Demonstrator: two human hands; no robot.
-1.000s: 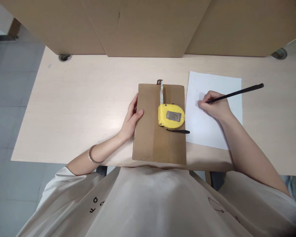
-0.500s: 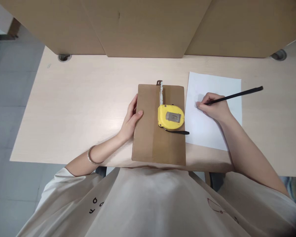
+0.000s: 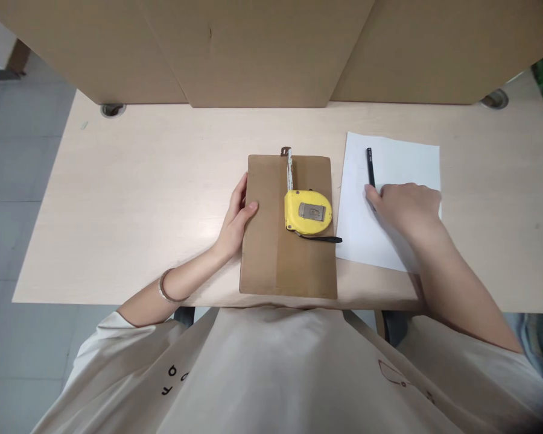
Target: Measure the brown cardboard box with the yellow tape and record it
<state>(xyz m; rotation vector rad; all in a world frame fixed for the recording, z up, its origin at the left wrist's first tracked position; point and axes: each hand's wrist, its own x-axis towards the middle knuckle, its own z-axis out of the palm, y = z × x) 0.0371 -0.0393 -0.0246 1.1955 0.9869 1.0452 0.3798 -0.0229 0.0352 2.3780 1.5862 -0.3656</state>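
My left hand (image 3: 236, 226) grips the left edge of a flat brown cardboard box (image 3: 262, 259), thumb on top and fingers along its side. On the box lies a yellow tape measure (image 3: 308, 212) with a short length of blade (image 3: 290, 172) drawn out towards the far edge. Its metal hook sits just past that edge, and a black wrist strap trails to the right. Over a white sheet of paper (image 3: 362, 241), my right hand (image 3: 405, 205) is turned back-up with curled fingers. Its thumb presses at a black pen (image 3: 370, 163), whose near part is hidden by the hand.
Tall cardboard panels (image 3: 257, 54) stand along the back of the pale wooden table (image 3: 140, 199). Round cable holes (image 3: 113, 110) show near the back corners. Grey floor tiles (image 3: 18, 241) lie beyond the left table edge.
My right hand has rolled over, palm down, and the pen has swung from pointing right to pointing away from me. My left hand stays on the box; the view has shifted slightly.
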